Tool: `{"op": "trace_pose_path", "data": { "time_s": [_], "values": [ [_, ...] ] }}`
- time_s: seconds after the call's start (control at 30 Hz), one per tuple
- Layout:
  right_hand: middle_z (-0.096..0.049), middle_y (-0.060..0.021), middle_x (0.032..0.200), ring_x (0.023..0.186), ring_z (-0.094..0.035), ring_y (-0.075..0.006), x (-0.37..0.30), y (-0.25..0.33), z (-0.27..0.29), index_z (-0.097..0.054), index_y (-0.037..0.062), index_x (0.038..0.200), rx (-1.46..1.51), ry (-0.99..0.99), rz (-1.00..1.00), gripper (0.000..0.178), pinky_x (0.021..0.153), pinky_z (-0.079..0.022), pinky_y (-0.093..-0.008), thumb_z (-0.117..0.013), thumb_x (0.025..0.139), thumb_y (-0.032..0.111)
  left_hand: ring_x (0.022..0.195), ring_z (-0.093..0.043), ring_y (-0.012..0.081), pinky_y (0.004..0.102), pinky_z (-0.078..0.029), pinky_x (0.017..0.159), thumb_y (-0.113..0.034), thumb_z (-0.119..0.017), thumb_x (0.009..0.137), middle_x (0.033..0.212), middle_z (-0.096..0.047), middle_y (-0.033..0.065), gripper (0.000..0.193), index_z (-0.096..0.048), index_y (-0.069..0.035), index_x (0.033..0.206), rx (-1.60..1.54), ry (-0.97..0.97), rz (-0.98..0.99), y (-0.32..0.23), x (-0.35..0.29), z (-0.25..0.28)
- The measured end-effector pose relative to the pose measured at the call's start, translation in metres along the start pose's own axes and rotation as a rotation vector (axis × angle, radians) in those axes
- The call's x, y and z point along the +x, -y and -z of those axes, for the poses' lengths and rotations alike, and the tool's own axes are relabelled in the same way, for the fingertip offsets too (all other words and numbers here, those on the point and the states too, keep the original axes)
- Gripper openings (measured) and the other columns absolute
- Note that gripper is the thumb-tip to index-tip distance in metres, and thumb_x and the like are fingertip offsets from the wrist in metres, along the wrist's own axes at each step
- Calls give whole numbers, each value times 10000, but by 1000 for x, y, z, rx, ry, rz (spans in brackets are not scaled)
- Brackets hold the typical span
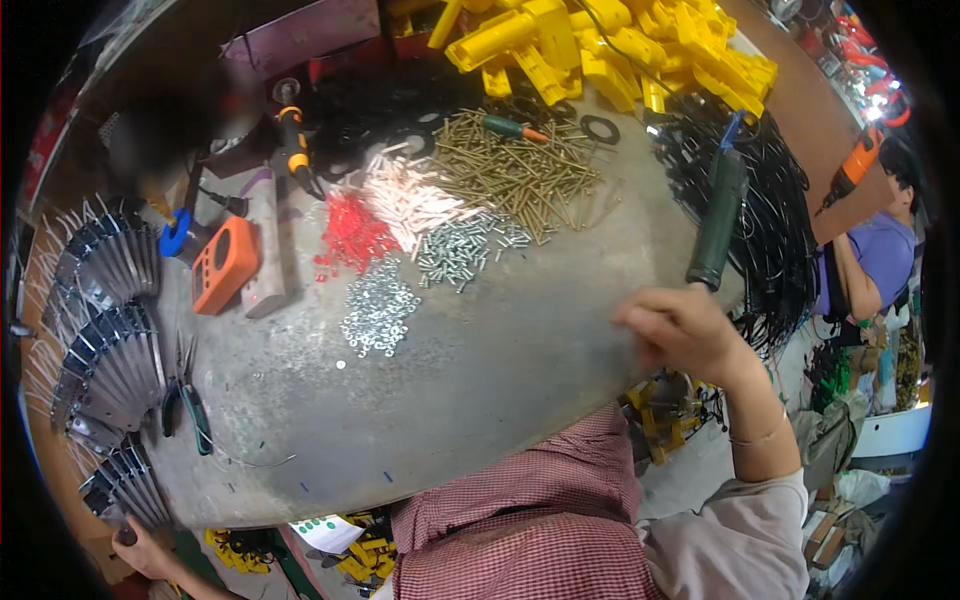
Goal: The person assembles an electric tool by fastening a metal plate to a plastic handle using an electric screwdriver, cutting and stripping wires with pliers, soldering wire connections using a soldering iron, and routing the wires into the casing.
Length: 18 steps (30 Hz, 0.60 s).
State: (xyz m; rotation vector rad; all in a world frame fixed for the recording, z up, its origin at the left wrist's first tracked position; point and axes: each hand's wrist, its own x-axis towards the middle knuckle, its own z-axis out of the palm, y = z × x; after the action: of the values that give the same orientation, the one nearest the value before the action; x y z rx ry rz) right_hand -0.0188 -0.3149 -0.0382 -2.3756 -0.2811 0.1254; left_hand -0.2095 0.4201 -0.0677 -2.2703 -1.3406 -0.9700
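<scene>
My right hand [690, 335] is above the right edge of the metal worktop [480, 370]. Its fingers curl inward and blur at the tips, so anything in them is hidden. Just beyond it is a dark green cylindrical tool [718, 225], with a blue piece at its top, resembling an electric screwdriver. At the lower left corner, my left hand [148, 555] closes round a small dark object [126, 537] whose kind I cannot make out. Beside that hand, fanned metal parts with dark ends and white wires [130, 485] line the worktop's left edge.
Piles of silver nuts [378, 310], short screws [455, 255], red pieces [352, 232], pale pink sleeves [415, 195] and long brass-coloured screws [520, 170] cover the middle. Yellow housings [600, 50] and black cables [770, 210] lie behind. Pliers [195, 405] and an orange device [226, 265] sit left. Another person [870, 255] is at right.
</scene>
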Motion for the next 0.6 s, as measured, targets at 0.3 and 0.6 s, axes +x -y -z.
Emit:
{"op": "trace_pose_path", "data": {
  "time_s": [0.3, 0.6],
  "values": [
    [-648, -185, 945, 899, -647, -321, 111, -66, 42, -673, 51, 999, -548, -282, 60, 232, 788, -517, -395, -555, 803, 93, 1054, -528, 212, 331, -425, 911, -5, -658, 784, 1159, -541, 99, 514, -457, 26, 1257, -966, 88, -566, -141, -94, 48],
    [-676, -193, 917, 882, -663, -348, 158, -106, 47, -691, 36, 887, -880, -75, -181, 201, 787, -537, -426, -654, 756, 184, 890, -558, 316, 413, -456, 729, -286, -836, 511, 1047, -570, 124, 746, -533, -39, 1146, -763, 862, -1349, -292, -200, 192]
  ]
}}
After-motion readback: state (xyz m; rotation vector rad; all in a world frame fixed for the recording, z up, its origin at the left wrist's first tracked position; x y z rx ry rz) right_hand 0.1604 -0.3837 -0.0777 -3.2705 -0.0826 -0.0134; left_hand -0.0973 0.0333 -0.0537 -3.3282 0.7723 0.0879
